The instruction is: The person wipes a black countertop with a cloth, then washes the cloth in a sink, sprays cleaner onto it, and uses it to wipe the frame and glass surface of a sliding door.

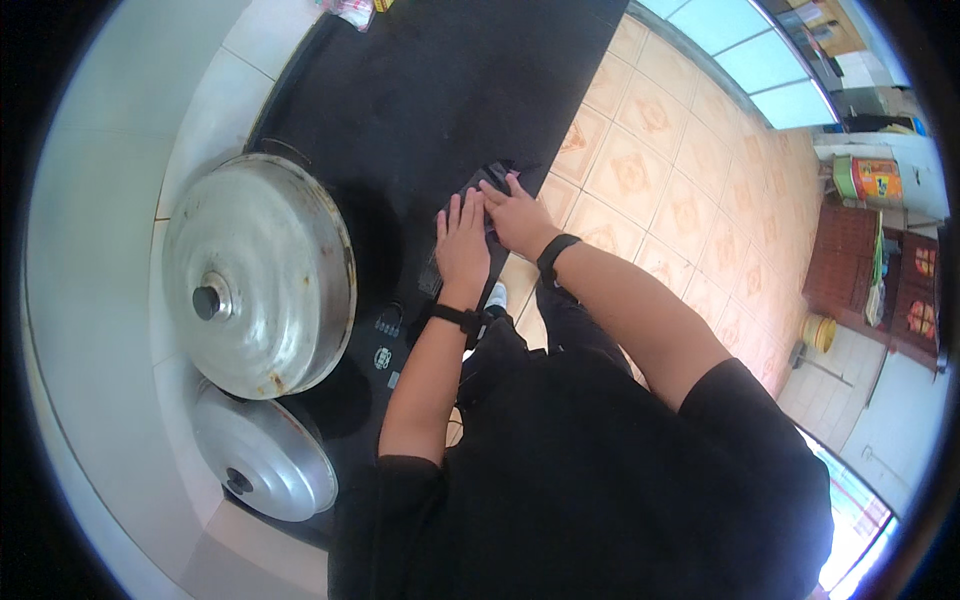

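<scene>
My left hand [463,251] lies palm down on a thin, shiny black sheet or bag [495,171], its fingers stretched out and slightly apart. Beside it, my right hand [521,217] presses on the same dark material with fingers spread, near the counter's front edge. Both hands look flat, with nothing visibly gripped. The material is wrinkled, and its middle is covered by my hands; against the black countertop [442,90] its outline is hard to tell. Close to my left wrist is a small dark object like a combination padlock [388,322], with pale markings [382,358] below it.
A large domed metal lid [262,270] with a black knob stands left of my hands, and a smaller lid [270,457] is nearer me. A plastic package [351,11] lies at the far end. Tiled floor [637,172] runs along the right, towards a wooden cabinet [844,255].
</scene>
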`<action>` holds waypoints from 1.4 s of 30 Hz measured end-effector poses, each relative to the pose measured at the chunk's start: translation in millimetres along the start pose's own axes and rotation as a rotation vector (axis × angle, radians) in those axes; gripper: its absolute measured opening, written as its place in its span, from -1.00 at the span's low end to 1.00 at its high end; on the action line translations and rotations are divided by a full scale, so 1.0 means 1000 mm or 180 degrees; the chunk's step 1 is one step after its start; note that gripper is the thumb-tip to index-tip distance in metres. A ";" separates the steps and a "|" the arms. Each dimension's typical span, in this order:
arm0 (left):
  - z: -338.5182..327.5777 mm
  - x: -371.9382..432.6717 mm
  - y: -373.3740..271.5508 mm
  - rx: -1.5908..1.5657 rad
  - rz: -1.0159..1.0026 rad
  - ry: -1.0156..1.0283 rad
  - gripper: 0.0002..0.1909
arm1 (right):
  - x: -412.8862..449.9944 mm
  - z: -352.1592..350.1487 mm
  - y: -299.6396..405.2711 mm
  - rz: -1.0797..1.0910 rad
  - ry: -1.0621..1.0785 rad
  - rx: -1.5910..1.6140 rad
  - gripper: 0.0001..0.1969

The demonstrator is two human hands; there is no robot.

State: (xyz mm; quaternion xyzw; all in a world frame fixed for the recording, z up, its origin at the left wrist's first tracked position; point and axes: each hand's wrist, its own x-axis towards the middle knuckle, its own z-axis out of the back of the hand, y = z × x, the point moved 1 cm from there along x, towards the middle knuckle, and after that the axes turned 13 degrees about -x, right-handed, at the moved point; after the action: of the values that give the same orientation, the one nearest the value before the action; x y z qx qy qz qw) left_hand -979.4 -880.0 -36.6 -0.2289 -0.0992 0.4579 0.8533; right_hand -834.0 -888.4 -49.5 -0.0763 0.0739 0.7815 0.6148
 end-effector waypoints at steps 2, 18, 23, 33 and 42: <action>0.001 0.008 0.005 0.0029 0.0271 -0.0092 -0.43 | 0.012 0.018 0.008 0.0071 -0.0057 -0.0029 -0.39; 0.040 0.100 0.042 0.0156 0.2324 -0.1661 -0.61 | 0.176 0.031 0.008 0.1545 -0.0735 -0.0389 -0.51; 0.048 0.126 0.106 -0.0009 0.2735 -0.1929 -0.61 | 0.242 0.053 0.028 0.1872 -0.0882 -0.0514 -0.54; 0.110 0.234 0.222 -0.0282 0.2564 -0.2586 -0.56 | 0.412 0.104 0.031 0.1536 -0.0893 -0.0047 -0.56; 0.051 0.217 0.096 -0.0436 0.2152 -0.2177 -0.54 | 0.291 0.080 -0.063 0.1625 -0.0669 0.0048 -0.48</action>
State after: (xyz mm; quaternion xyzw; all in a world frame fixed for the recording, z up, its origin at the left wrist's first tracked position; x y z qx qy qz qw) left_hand -947.7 -639.9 -46.5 -0.1403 -0.3240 0.7509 0.5581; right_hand -842.3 -580.6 -33.7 0.0307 0.0324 0.9142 0.4027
